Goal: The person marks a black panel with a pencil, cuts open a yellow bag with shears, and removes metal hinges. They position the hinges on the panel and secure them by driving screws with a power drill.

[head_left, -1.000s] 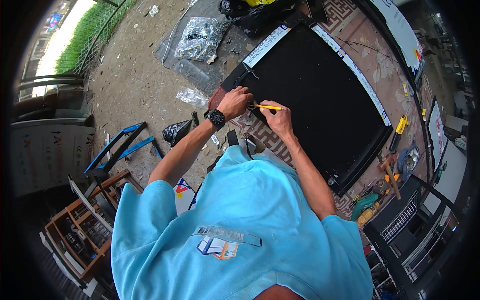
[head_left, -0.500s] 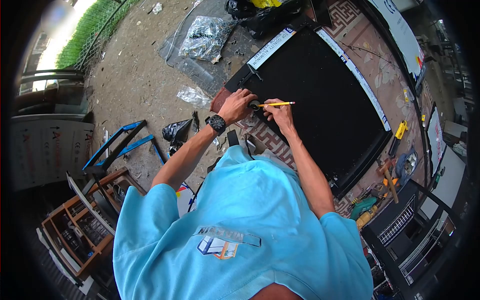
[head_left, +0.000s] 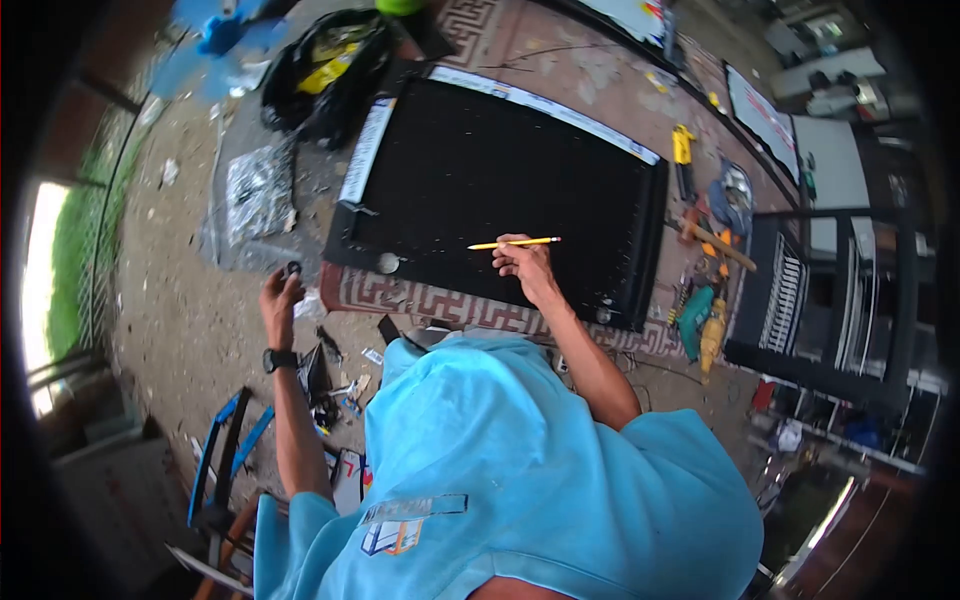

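Observation:
My right hand [head_left: 524, 267] grips a yellow pencil [head_left: 500, 243] above a framed black panel [head_left: 480, 190]. The pencil lies almost level, its tip to the left. Off the panel's left side, my left hand [head_left: 281, 292] pinches a small dark round piece [head_left: 292, 268]; its exact kind is too small to make out. A pale round spot [head_left: 388, 263] shows near the panel's front left corner. White printed tape [head_left: 545, 105] runs along the far and left edges of the panel.
A yellow-handled tool [head_left: 684, 160], a hammer [head_left: 715, 243] and a green power tool [head_left: 692, 322] lie right of the panel. A black plastic bag [head_left: 330, 75] and a clear bag of small parts [head_left: 262, 192] are at the left. A blue fan [head_left: 222, 35] stands upper left.
My left hand has moved left off the panel with the small round piece. My right hand still holds the pencil, now lifted away from the corner. The whole view has turned and shifted.

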`<state>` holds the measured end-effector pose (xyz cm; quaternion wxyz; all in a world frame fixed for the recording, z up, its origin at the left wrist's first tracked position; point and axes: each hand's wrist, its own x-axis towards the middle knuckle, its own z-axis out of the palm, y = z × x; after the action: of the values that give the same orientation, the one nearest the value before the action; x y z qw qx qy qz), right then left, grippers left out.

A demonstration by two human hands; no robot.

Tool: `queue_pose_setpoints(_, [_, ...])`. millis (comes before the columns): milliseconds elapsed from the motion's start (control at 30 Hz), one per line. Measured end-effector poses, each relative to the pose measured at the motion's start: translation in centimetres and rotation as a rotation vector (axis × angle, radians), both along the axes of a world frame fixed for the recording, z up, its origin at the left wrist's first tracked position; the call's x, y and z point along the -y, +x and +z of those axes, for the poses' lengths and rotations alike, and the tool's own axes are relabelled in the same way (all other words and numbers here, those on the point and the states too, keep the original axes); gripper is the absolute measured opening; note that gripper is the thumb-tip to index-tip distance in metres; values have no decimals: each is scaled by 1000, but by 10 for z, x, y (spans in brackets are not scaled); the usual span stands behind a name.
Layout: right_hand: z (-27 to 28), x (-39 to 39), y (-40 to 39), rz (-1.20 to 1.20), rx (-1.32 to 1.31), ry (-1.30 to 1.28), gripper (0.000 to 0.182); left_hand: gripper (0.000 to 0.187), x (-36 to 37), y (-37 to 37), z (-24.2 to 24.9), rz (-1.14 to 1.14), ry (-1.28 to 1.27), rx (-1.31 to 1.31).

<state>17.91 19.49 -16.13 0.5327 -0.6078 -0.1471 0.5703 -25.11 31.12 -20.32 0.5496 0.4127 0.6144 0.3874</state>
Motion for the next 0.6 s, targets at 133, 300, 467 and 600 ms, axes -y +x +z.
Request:
queue_pose_setpoints(133, [-25,64,40,-256,-13,-63,19,41,-55,-57,-58,-227,83,-172])
queue_pose_setpoints(300, [-9,110,66,-491,38,-19,20,35,-96,-48,-50,-189,-82,-558])
queue_pose_setpoints(467, [27,176,113,-594,571,-397,39,36,-45,-44,-23,5,-172,-778])
queue_pose_setpoints(600, [-12,236,205,-61,1122,-672,42,25,33,-66,-51,12,-202,-643])
